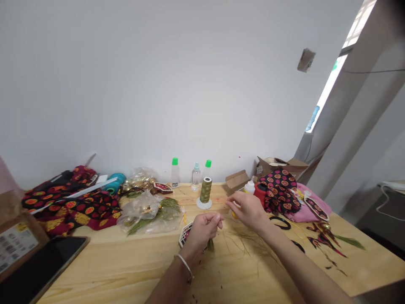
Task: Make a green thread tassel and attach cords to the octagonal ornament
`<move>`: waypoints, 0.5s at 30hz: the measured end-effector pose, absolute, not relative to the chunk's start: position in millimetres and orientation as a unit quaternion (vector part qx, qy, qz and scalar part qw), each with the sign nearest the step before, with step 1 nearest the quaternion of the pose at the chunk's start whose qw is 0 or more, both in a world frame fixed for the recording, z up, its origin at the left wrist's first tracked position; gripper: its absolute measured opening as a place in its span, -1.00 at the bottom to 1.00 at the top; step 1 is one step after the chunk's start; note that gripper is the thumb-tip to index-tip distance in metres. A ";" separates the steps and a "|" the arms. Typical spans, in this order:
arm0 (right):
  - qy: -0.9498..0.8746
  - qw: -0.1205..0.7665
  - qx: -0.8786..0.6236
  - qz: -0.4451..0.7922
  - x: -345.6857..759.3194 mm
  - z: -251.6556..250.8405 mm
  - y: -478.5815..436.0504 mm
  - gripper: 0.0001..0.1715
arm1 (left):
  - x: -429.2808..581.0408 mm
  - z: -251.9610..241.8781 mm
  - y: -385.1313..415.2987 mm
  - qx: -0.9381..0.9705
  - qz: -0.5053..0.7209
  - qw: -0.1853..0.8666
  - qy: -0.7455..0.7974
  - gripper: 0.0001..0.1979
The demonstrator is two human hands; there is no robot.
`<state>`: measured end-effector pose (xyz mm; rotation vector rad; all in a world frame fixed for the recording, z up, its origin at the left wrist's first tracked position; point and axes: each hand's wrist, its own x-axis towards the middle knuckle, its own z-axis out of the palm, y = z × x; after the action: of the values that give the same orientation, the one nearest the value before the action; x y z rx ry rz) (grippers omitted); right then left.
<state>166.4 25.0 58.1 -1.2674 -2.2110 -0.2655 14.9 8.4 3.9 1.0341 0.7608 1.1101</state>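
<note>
My left hand (205, 230) is closed in a pinch low over the table, and I cannot make out what is between the fingertips. Partly hidden beneath it lies a white lattice-framed ornament (184, 235) with dark red cloth inside. A bundle of green threads (211, 245) shows just below the hand. To the right, my right hand (248, 210) is raised with thumb and fingers drawn together; anything held there is too fine to see. A cone of olive-green thread (206, 190) stands upright on a white base beyond both hands.
Patterned fabric (69, 202), a plastic bag of green tassels (158, 217) and a phone-like dark device (47, 266) lie leftward. Bottles (195, 177) stand along the wall. To the right are a red spool (260, 194), black-handled scissors (281, 222), cloth scraps (322, 240) and boxes (237, 181).
</note>
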 end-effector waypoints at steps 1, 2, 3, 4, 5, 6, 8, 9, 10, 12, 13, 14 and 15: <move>-0.825 0.280 -0.474 -0.129 162.4 55.0 22.5 -0.83 | 15.4 2.7 7.9 0.450 0.495 0.661 0.340 -0.62; -0.822 0.279 -0.471 -0.155 158.5 51.1 19.9 -0.82 | 15.9 1.7 7.4 0.442 0.502 0.660 0.343 -0.61; -0.821 0.282 -0.464 -0.175 154.8 46.7 17.1 -0.80 | 16.3 0.9 6.8 0.434 0.510 0.658 0.346 -0.60; -0.821 0.289 -0.455 -0.190 151.5 42.1 14.4 -0.79 | 16.8 0.5 6.3 0.426 0.518 0.655 0.349 -0.60; -0.821 0.299 -0.443 -0.198 148.6 37.8 11.8 -0.77 | 17.2 0.3 5.7 0.419 0.527 0.651 0.349 -0.60; -0.822 0.312 -0.432 -0.201 146.3 33.8 9.4 -0.76 | 17.6 0.4 5.3 0.415 0.536 0.648 0.348 -0.61; -0.821 0.341 -0.416 -0.192 143.2 27.7 5.2 -0.74 | 18.5 0.5 4.9 0.412 0.551 0.640 0.342 -0.63; -0.819 0.354 -0.413 -0.181 142.3 25.4 3.5 -0.74 | 19.0 0.3 5.0 0.412 0.557 0.637 0.338 -0.63; -0.817 0.366 -0.413 -0.170 141.7 23.6 2.1 -0.74 | 19.4 -0.2 5.3 0.411 0.563 0.635 0.334 -0.65; -0.812 0.386 -0.413 -0.147 141.4 20.2 0.4 -0.75 | 20.1 -2.1 6.6 0.411 0.574 0.628 0.327 -0.67; -0.810 0.392 -0.413 -0.137 141.5 18.5 0.1 -0.76 | 20.3 -3.4 7.3 0.415 0.578 0.624 0.324 -0.68; -0.809 0.397 -0.413 -0.130 141.6 16.6 0.2 -0.76 | 20.4 -4.8 8.1 0.420 0.580 0.620 0.321 -0.68; -0.808 0.402 -0.413 -0.124 141.7 14.7 0.5 -0.76 | 20.3 -6.2 8.8 0.426 0.580 0.617 0.319 -0.68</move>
<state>141.7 0.5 14.7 -1.0442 -2.0424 -0.3130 20.3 8.8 -6.2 0.9814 0.7353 1.3344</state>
